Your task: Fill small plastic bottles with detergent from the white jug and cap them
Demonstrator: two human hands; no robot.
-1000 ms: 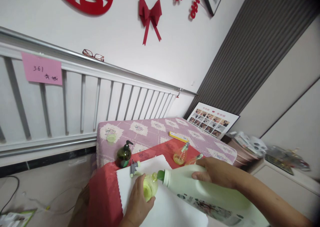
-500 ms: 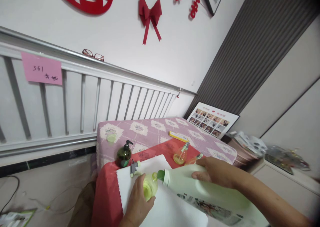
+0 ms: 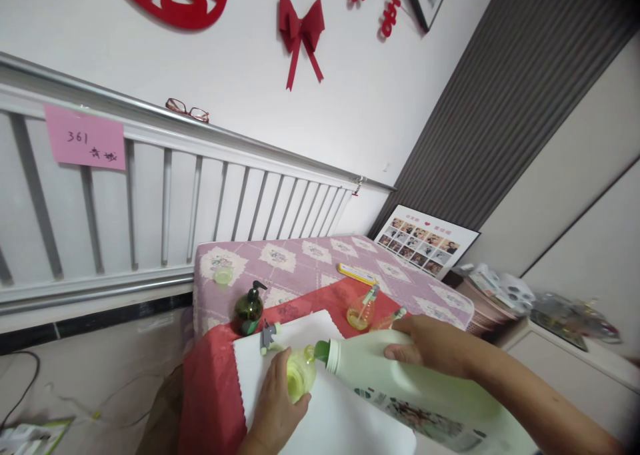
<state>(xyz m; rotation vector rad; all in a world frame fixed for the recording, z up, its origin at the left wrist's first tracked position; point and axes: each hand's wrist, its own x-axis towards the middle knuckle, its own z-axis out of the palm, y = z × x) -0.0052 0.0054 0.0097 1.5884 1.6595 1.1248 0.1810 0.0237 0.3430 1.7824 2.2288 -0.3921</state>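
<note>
My left hand point(image 3: 274, 401) is wrapped round a small round clear bottle point(image 3: 301, 373) holding yellow-green liquid, standing on a white cloth point(image 3: 325, 415). My right hand point(image 3: 434, 343) grips the handle side of a large white jug point(image 3: 400, 388) with a green neck. The jug is tipped on its side, its spout touching the small bottle's mouth. A grey spray head point(image 3: 267, 337) lies on the cloth just behind my left hand.
A dark green pump bottle point(image 3: 248, 310), two small clear spray bottles point(image 3: 363, 310) and a yellow flat object point(image 3: 356, 273) sit on the red and pink-patterned tablecloth point(image 3: 300, 255). A white radiator point(image 3: 150, 201) lines the wall. A photo frame point(image 3: 425, 239) and clutter lie right.
</note>
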